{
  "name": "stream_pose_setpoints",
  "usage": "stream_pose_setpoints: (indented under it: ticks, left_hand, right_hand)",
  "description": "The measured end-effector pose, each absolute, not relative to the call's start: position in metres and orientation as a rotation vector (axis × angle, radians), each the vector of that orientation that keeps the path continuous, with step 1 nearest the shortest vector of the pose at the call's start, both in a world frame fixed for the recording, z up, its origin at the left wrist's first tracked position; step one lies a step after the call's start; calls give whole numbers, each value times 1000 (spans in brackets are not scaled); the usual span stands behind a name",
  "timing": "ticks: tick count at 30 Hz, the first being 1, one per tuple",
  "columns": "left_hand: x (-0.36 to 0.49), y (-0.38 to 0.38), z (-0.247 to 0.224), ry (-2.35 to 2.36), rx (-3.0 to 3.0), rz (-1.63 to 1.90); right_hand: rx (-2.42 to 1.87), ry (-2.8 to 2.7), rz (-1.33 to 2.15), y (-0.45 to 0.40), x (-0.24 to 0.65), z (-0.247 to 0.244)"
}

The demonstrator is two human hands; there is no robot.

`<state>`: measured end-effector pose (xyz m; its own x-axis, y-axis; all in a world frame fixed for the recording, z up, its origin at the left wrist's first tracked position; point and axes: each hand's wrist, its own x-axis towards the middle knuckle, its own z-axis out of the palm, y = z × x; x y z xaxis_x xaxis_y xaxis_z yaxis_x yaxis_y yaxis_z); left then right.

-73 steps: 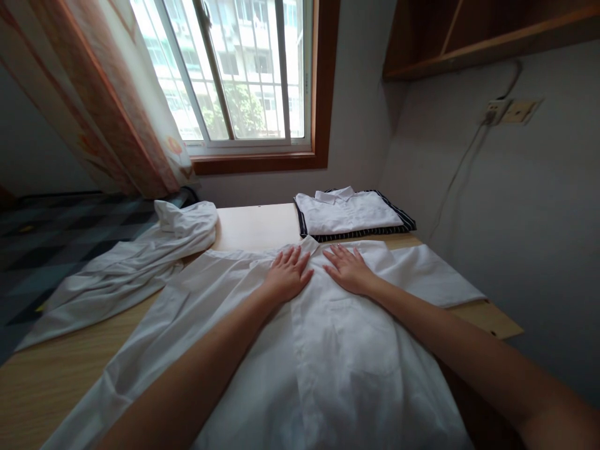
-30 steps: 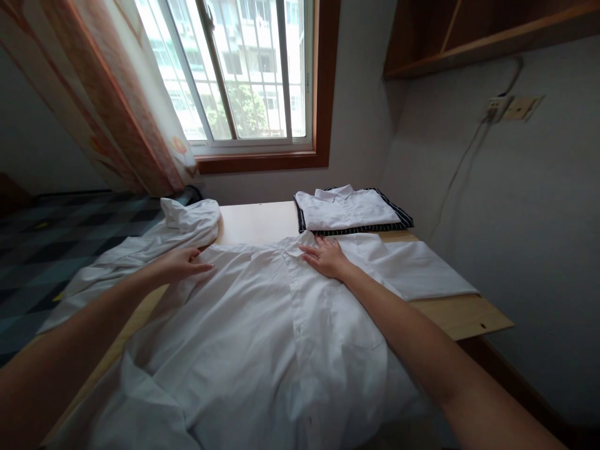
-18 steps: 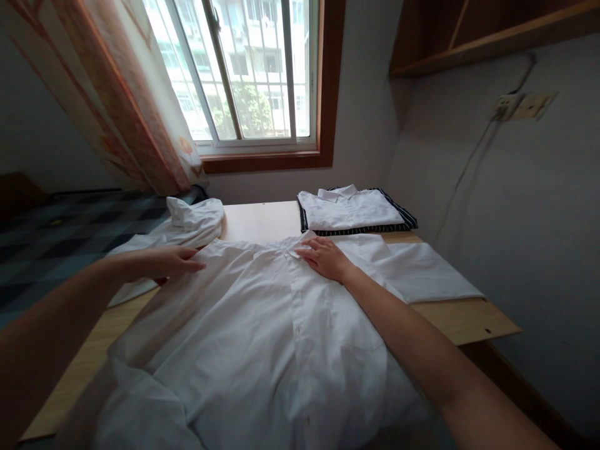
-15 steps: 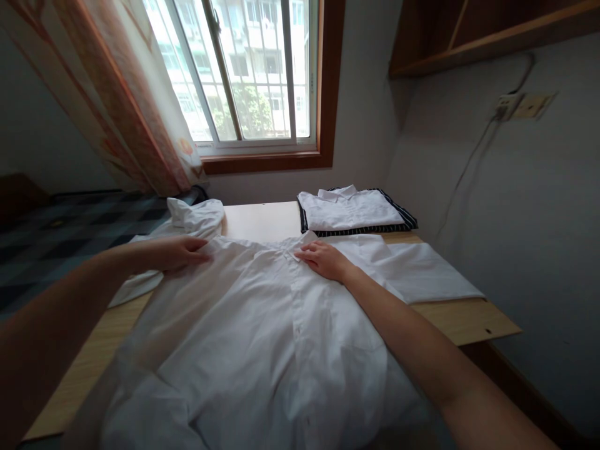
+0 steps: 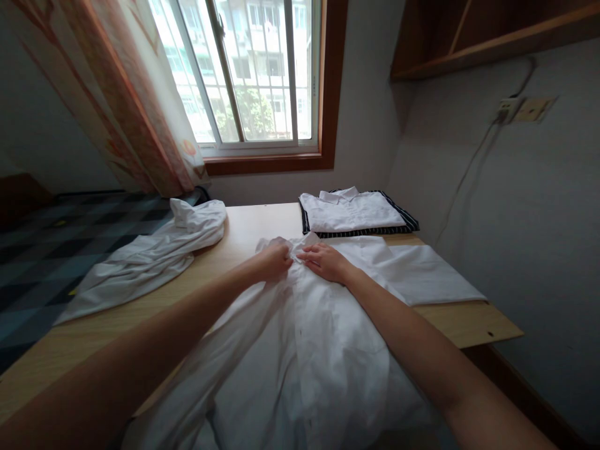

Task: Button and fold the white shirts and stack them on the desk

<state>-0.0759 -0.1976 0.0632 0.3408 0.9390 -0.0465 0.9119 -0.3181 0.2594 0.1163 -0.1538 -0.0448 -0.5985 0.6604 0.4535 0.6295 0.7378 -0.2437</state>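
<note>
Pale wooden board [image 5: 248, 222] bore the white shirt [image 5: 337, 325]; left hand [image 5: 276, 259] gripped its shoulder fabric, bunched near the collar, while right hand's [image 5: 325, 262] loosely bent fingers rested beside it, apparently to steady the front.

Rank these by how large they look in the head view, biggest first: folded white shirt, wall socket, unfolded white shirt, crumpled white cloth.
1. Unfolded white shirt
2. Crumpled white cloth
3. Folded white shirt
4. Wall socket
</note>
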Motion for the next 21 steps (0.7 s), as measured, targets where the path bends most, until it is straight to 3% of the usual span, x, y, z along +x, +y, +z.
stream_pose_setpoints:
  ticks: [7,15,21]
  left_hand:
    - [-48,-219,13,1800,2420,79]
    - [-47,-227,15,1800,2431,23]
    - [-44,-237,15,1603,2454,105]
  right_hand:
    - [-1053,-2342,241,-152,117,-43]
    - [-964,-2118,484,-161,106,-39]
    - [-1156,-1917,639,-155,92,-43]
